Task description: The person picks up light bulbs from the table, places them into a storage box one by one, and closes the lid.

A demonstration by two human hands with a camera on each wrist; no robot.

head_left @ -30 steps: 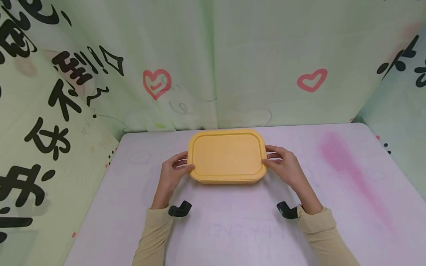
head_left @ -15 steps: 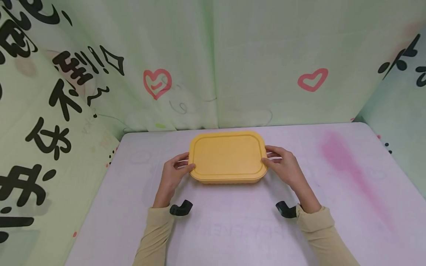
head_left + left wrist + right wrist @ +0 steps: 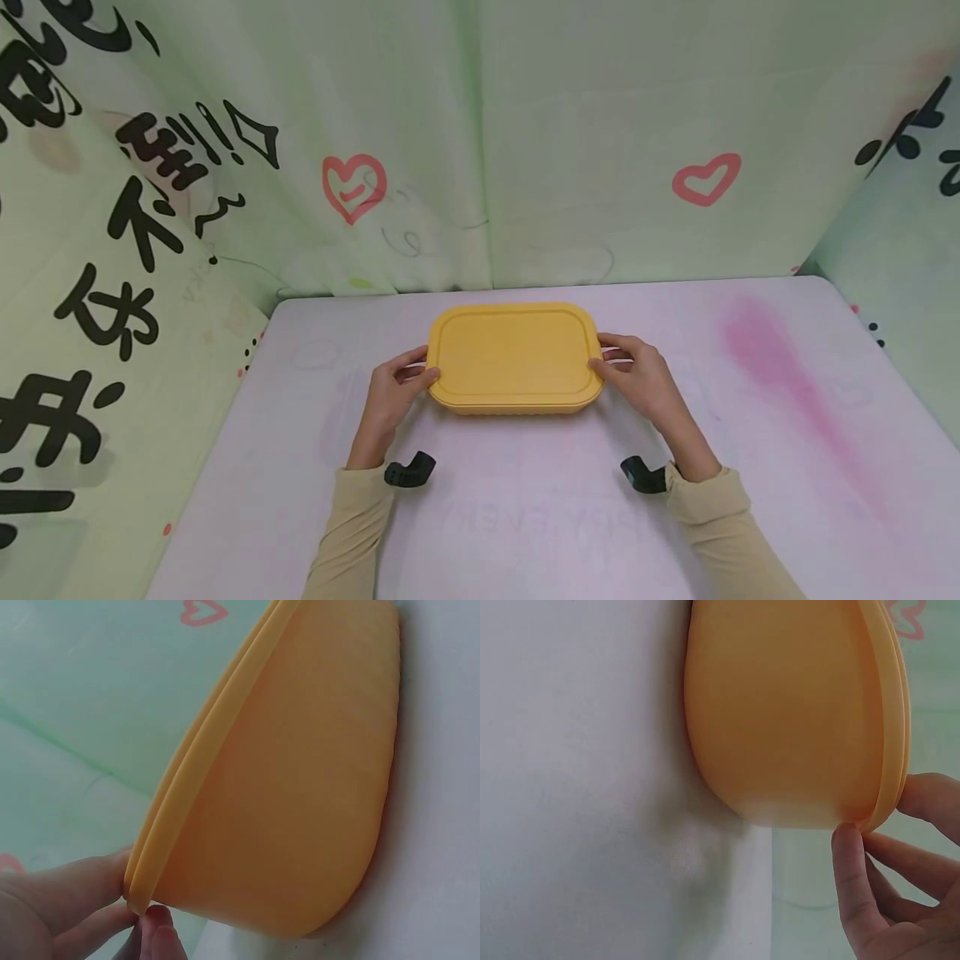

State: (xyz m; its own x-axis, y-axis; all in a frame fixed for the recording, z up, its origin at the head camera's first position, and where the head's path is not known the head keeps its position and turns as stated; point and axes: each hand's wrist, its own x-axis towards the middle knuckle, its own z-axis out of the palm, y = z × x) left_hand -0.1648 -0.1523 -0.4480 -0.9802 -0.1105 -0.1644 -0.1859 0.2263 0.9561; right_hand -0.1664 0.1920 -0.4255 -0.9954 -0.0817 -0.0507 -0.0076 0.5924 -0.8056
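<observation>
A yellow lidded food container (image 3: pixel 517 413) with rounded corners sits at the middle of the table, its flat lid (image 3: pixel 513 354) facing up. The left hand (image 3: pixel 392 392) pinches the rim at the container's left end, thumb on top of the lid's edge and fingertips underneath. At the opposite end the right hand (image 3: pixel 641 379) grips the rim in the same way. Both wrist views show the container's deep smooth wall (image 3: pixel 277 787) and its base right at the tabletop. In the right wrist view, fingertips (image 3: pixel 847 844) press up under the lip.
The pale pink-white table (image 3: pixel 525 517) has a magenta smear (image 3: pixel 787 375) on its right side. Green-white cloth (image 3: pixel 585 150) with hearts and black lettering hangs behind and at both sides. A black wrist mount (image 3: pixel 408 470) juts inward from the left cuff, and another mount (image 3: pixel 643 475) from the right.
The container's far edge has sunk a little while its near edge stays put, so the lid looks flatter. Both hands keep their hold, the left shifting slightly inward.
</observation>
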